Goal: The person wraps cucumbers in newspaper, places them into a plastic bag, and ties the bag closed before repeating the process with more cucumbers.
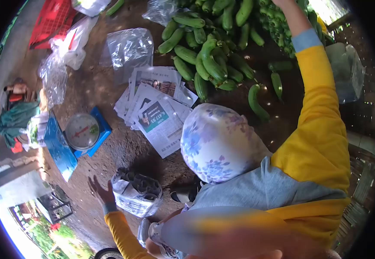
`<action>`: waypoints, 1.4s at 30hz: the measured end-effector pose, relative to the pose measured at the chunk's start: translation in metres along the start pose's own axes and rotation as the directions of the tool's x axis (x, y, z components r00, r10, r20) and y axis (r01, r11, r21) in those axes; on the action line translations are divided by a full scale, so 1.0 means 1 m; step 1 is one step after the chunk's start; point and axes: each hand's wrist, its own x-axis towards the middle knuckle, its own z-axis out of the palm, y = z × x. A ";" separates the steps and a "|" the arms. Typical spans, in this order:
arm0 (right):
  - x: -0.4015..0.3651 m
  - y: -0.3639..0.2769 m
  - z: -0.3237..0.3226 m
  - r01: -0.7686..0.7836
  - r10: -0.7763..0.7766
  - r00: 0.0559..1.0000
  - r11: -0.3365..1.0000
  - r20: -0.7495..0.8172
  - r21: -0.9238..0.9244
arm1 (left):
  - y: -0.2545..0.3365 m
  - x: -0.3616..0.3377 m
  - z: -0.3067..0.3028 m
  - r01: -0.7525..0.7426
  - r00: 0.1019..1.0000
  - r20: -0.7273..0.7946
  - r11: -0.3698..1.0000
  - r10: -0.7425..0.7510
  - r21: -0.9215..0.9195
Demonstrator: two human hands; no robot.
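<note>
My left hand (101,191) is at the lower left with its fingers spread and nothing in them. Beside it on the ground is a plastic-wrapped bundle (137,196) with dark contents. My right arm stretches to the top edge, where only the base of my right hand (282,2) shows; its fingers are cut off by the frame. Small green vegetables (278,26) are just below that hand. A large heap of long green vegetables (211,58) lies to their left. Stacked newspaper sheets (157,110) lie between the heap and the bundle.
A blue scale with a round dial (82,131) stands on the left. Clear plastic bags (131,49) lie above the papers, and a red crate (52,22) is at the upper left. My floral-covered knee (222,144) is in the middle. A translucent container (346,71) stands at the right.
</note>
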 end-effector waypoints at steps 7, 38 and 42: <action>0.012 0.311 -0.044 -0.418 0.495 0.856 0.834 -0.152 0.360 | 0.157 0.038 0.050 -0.298 0.938 0.159 0.951 0.307 -0.079; -0.026 0.196 0.089 -0.222 0.301 0.953 0.656 0.020 0.721 | 0.214 0.016 0.229 0.519 0.853 0.252 0.693 -0.457 -0.501; -0.071 0.164 0.171 -0.742 0.021 0.611 0.363 0.791 0.564 | 0.221 0.030 0.224 0.643 0.765 0.398 0.623 -0.506 -0.446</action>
